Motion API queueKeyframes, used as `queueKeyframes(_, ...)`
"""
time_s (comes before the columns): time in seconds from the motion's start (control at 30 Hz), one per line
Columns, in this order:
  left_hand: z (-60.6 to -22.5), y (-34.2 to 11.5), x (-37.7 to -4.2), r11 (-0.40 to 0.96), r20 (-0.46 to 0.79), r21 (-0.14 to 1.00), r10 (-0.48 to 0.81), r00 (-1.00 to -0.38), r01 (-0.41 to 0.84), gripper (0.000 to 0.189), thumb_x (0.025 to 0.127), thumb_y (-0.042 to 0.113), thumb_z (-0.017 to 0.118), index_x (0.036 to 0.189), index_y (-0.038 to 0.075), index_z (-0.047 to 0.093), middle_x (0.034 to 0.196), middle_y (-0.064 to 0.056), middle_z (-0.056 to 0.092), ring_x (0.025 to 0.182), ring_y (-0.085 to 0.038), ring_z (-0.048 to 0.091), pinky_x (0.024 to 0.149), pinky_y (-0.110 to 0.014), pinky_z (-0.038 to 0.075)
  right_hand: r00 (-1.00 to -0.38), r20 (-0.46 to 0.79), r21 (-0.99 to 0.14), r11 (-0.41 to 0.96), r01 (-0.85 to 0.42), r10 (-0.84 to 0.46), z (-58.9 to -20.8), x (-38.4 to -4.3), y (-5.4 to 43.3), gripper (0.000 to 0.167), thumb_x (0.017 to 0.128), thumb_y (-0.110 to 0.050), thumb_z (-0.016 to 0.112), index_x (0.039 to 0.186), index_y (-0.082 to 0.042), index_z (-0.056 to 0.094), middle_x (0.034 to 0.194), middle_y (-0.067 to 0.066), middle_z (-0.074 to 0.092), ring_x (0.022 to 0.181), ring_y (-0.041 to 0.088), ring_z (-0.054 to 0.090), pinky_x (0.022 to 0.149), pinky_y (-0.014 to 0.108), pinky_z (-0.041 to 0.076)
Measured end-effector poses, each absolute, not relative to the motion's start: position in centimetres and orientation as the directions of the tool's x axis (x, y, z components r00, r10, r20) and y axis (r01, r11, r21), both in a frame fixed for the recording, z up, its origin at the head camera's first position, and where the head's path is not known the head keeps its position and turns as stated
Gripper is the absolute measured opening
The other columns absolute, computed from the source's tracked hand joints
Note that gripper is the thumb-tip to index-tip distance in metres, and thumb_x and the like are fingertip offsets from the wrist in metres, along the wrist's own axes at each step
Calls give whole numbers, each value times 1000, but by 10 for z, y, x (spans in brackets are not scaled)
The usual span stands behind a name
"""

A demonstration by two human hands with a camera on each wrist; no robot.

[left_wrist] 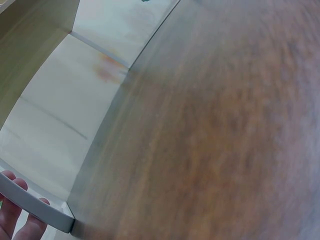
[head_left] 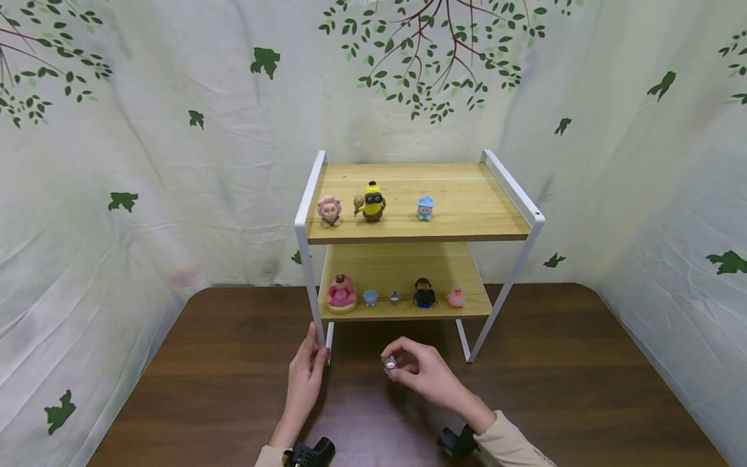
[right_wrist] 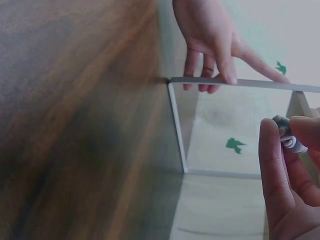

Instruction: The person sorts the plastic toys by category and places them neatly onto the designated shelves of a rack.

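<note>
In the head view, my right hand (head_left: 428, 373) pinches a small grey figurine (head_left: 390, 365) with a pale face between thumb and fingertips, in front of the lower shelf. The right wrist view shows the figurine (right_wrist: 287, 134) side-on, partly covered by the fingers. My left hand (head_left: 305, 376) holds the white front left leg (head_left: 309, 285) of a two-tier shelf rack. In the right wrist view, the left hand (right_wrist: 210, 37) has its thumb on the near side of that leg and several fingertips behind it.
On the top board (head_left: 455, 178) stand a pink figurine (head_left: 329, 211), a yellow one with goggles (head_left: 372, 202) and a blue-hatted one (head_left: 425, 208). The lower board (head_left: 397, 259) carries several more, including a pink bear (head_left: 341, 294) and a pink duck (head_left: 456, 296). A brown table (head_left: 222, 370) supports the rack.
</note>
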State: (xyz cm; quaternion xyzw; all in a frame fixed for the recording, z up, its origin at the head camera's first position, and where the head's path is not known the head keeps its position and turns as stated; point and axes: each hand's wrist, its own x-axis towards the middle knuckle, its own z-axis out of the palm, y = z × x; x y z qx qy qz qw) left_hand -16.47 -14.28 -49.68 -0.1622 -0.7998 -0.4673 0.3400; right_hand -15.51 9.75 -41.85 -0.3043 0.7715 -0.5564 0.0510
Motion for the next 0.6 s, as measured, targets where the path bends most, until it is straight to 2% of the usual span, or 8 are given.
queueKeyframes(0.2, -490, -142, -161, 515, 702, 630, -59, -710, 581, 68, 82, -20, 60, 141, -1, 32, 83, -16, 55, 66, -22, 53, 61, -13, 44, -807, 299, -886, 166, -433, -509, -433, -166, 105, 25, 84, 11, 64, 106, -2, 61, 99, 11, 65, 84, 25, 66, 67, 28, 56)
queueKeyframes(0.4, -490, -141, -162, 512, 713, 622, -56, -699, 592, 69, 82, -21, 60, 141, -1, 32, 81, -16, 54, 65, -23, 53, 60, -13, 44, -805, 327, -883, 143, -447, -495, -430, -169, 112, 25, 85, 6, 66, 106, -8, 63, 99, 6, 66, 84, 20, 66, 67, 29, 56)
queueKeyframes(0.6, -496, -142, -164, 513, 707, 627, -57, -705, 586, 68, 81, -22, 59, 141, -2, 32, 83, -16, 55, 65, -23, 53, 60, -14, 44, -791, 349, -873, 132, -470, -503, -423, -169, 115, 24, 86, 6, 65, 107, -5, 62, 101, 8, 65, 85, 20, 66, 66, 29, 55)
